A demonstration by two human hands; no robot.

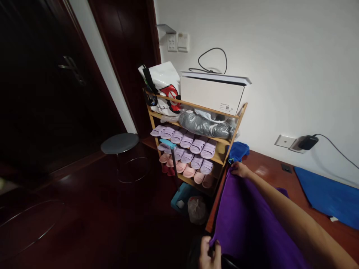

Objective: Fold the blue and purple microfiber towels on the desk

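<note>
A purple cloth is stretched between my two hands over the near edge of the reddish-brown table. My left hand, low in the view, pinches the near corner between thumb and fingers. Farther off, beside the shoe rack, my right hand grips the far corner. A dark clip or cord piece with a light outline shows just beyond the right fingers; whether it is fixed to the cloth I cannot tell. Behind that hand lies a crumpled blue cloth. The lower part of the purple cloth hangs in shadow.
A wooden rack holds purple and pink slippers, a white box and a printed bag. Before it stand a blue dustpan and tied plastic bag. A flat blue cloth lies right; a stool stands left.
</note>
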